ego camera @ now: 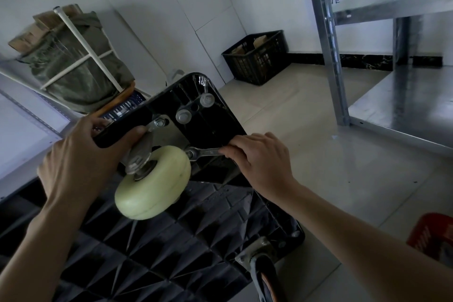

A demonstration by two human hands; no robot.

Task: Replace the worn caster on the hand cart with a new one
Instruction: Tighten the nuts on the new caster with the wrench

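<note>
A black plastic hand cart (171, 240) stands tipped up with its ribbed underside facing the viewer, one rounded corner raised toward the wall. Bolted at that corner is a caster (153, 182) with a pale, cream-coloured wheel held in a silver metal fork, its square mounting plate (175, 133) lying flat against the deck. A nut (159, 122) shows at the plate's upper corner. A silver wrench (207, 152) lies across the deck, its ring end seated on the bolt just beside the wheel. Lower down, at the cart's near edge, a second caster (266, 277) carries a dark wheel with an orange hub.
</note>
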